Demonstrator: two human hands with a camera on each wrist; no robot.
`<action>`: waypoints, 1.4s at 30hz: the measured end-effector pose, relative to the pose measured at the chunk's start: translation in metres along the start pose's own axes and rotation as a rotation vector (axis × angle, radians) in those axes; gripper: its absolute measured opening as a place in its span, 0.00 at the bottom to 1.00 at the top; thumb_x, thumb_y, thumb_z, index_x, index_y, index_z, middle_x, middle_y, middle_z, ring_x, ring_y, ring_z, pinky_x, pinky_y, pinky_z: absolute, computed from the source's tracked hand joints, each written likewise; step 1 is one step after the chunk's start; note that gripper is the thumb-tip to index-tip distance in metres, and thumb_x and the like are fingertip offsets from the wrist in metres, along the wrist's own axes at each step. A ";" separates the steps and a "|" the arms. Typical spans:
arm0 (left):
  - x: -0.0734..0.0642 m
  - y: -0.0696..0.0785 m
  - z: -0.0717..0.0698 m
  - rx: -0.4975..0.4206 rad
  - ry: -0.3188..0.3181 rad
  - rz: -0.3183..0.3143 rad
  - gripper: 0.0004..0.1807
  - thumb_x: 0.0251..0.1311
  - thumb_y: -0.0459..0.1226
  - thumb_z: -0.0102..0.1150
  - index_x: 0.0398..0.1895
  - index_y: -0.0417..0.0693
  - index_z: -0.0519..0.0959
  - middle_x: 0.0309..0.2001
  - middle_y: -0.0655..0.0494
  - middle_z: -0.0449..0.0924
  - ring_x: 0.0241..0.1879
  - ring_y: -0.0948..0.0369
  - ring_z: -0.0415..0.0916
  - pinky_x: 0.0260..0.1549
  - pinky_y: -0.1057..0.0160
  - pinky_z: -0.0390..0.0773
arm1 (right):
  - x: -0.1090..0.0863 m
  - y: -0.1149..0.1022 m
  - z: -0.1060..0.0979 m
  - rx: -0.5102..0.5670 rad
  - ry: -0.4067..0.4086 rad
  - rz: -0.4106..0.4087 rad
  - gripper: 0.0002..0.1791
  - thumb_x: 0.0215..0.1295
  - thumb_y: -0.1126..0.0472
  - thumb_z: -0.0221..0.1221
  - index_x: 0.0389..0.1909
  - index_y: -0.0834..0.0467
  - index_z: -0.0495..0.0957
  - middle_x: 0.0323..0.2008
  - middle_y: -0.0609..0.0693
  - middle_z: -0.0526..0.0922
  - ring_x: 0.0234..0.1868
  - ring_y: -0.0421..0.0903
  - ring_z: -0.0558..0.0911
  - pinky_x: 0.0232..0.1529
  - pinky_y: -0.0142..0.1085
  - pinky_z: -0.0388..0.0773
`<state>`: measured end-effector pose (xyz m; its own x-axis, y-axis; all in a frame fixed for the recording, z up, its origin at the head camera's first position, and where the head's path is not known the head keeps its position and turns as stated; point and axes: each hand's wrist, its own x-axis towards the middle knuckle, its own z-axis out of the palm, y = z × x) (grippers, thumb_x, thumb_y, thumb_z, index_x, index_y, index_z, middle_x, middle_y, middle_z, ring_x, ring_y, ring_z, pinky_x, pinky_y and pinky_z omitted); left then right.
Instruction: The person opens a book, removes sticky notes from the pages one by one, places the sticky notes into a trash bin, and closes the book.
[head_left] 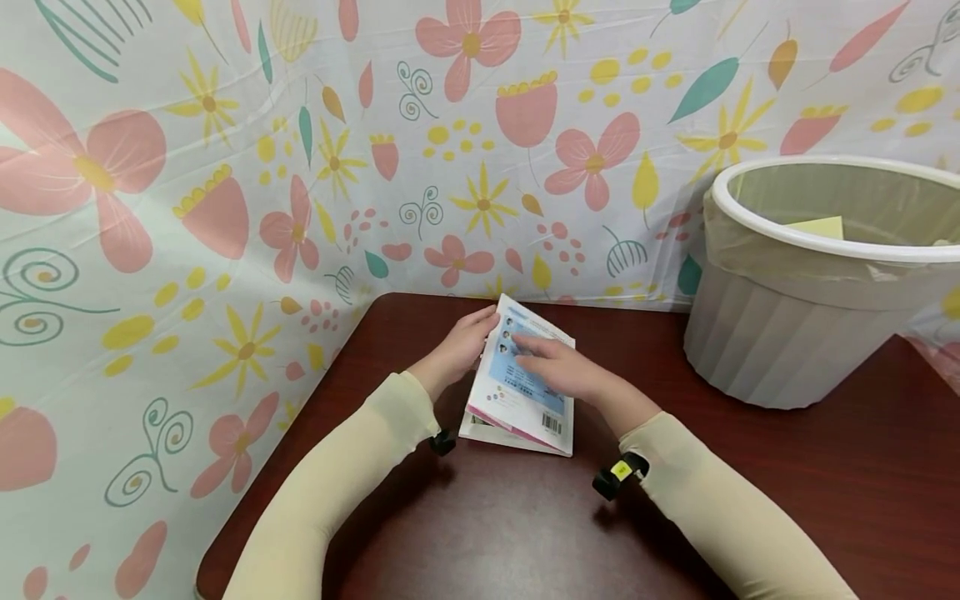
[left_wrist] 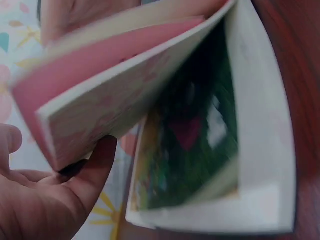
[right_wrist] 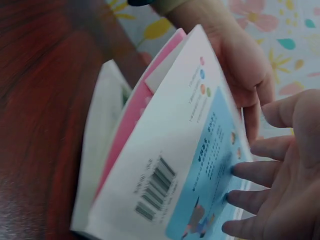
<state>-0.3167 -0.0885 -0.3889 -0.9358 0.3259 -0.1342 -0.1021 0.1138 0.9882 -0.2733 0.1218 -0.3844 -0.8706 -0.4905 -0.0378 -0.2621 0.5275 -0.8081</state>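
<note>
A thin book (head_left: pixel 528 367) with a white and blue back cover, its barcode near the lower corner, stands partly open on the dark table. Its upper part is raised at the left over a white-bordered picture page (left_wrist: pixel 200 130); pink-edged pages (left_wrist: pixel 115 60) show between. My left hand (head_left: pixel 461 337) holds the raised left edge, with a finger (left_wrist: pixel 100 162) against the inner side of the pages. My right hand (head_left: pixel 562 367) lies over the back cover, fingers spread and rather straight, fingertips (right_wrist: pixel 240 170) right at the blue panel.
A grey ribbed bin (head_left: pixel 780 325) with a white rim and a liner stands at the right of the table (head_left: pixel 525 525); a yellow piece (head_left: pixel 821 227) shows inside it. A flower-patterned curtain (head_left: pixel 315 167) hangs along the back and left edges.
</note>
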 end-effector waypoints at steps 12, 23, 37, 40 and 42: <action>-0.012 -0.027 -0.025 0.227 0.009 -0.123 0.37 0.79 0.52 0.47 0.84 0.52 0.51 0.78 0.48 0.63 0.70 0.45 0.72 0.46 0.53 0.87 | -0.002 0.016 0.020 -0.269 -0.108 -0.020 0.27 0.79 0.50 0.51 0.74 0.56 0.71 0.75 0.59 0.70 0.79 0.61 0.62 0.77 0.59 0.59; -0.020 -0.035 -0.028 0.417 -0.056 -0.089 0.34 0.78 0.51 0.48 0.80 0.47 0.61 0.78 0.49 0.63 0.76 0.49 0.64 0.67 0.39 0.72 | -0.010 0.023 0.030 -0.497 -0.179 -0.024 0.30 0.76 0.48 0.53 0.76 0.50 0.68 0.81 0.59 0.57 0.82 0.67 0.51 0.75 0.73 0.46; -0.024 -0.042 -0.001 0.523 -0.096 0.062 0.32 0.76 0.51 0.51 0.78 0.49 0.66 0.81 0.50 0.57 0.83 0.50 0.49 0.79 0.44 0.54 | -0.035 0.034 0.004 -0.476 -0.092 0.037 0.42 0.68 0.43 0.64 0.77 0.58 0.65 0.75 0.62 0.68 0.76 0.61 0.68 0.73 0.57 0.67; -0.026 -0.041 0.003 0.536 -0.131 0.065 0.33 0.76 0.52 0.51 0.78 0.49 0.66 0.82 0.50 0.56 0.83 0.51 0.48 0.79 0.44 0.55 | -0.041 0.042 -0.004 -0.452 -0.052 0.123 0.45 0.70 0.41 0.60 0.80 0.60 0.59 0.75 0.65 0.68 0.75 0.62 0.68 0.72 0.59 0.68; -0.025 -0.042 0.006 0.534 -0.137 0.062 0.33 0.76 0.53 0.52 0.78 0.49 0.66 0.81 0.50 0.58 0.83 0.50 0.49 0.78 0.45 0.57 | -0.045 0.047 -0.008 -0.427 -0.043 0.168 0.47 0.71 0.40 0.58 0.81 0.61 0.55 0.76 0.66 0.65 0.77 0.66 0.64 0.74 0.61 0.65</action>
<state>-0.2866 -0.0956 -0.4272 -0.8784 0.4624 -0.1205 0.1705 0.5389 0.8249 -0.2495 0.1747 -0.4162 -0.9001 -0.3973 -0.1787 -0.2750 0.8362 -0.4744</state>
